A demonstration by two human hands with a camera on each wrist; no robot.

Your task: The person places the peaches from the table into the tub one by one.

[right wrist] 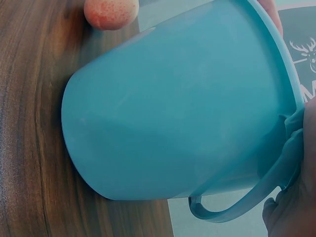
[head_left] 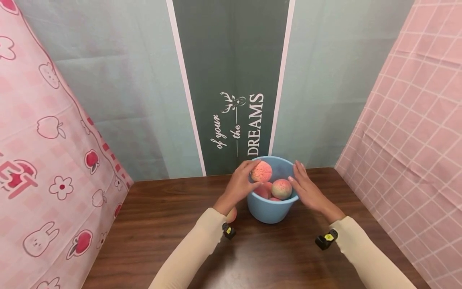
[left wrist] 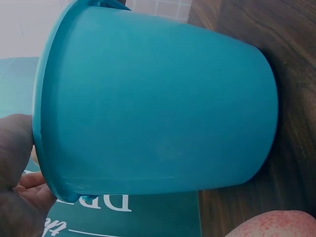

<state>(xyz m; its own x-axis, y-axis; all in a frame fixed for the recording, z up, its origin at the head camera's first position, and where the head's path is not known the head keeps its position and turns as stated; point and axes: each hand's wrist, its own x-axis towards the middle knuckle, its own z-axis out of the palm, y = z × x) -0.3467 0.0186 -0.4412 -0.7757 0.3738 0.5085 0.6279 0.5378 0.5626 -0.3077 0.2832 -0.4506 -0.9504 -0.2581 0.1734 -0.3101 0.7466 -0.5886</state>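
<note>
A light blue bucket (head_left: 268,212) stands upright on the table, with several pink and green peaches (head_left: 281,189) inside. My left hand (head_left: 238,182) holds a peach (head_left: 261,171) between thumb and fingers at the bucket's left rim, over the opening. On the opposite side, my right hand (head_left: 308,190) rests against the rim with its fingers fairly straight. The right wrist view shows that hand beside the bucket's handle (right wrist: 232,210). Another peach (left wrist: 276,224) lies on the table left of the bucket, partly hidden by my left wrist in the head view.
The brown wooden table (head_left: 162,224) ends at a grey-green curtain (head_left: 137,100) with printed lettering behind the bucket. Pink patterned cloth (head_left: 47,160) hangs along the left side, and pink checked cloth (head_left: 408,120) along the right.
</note>
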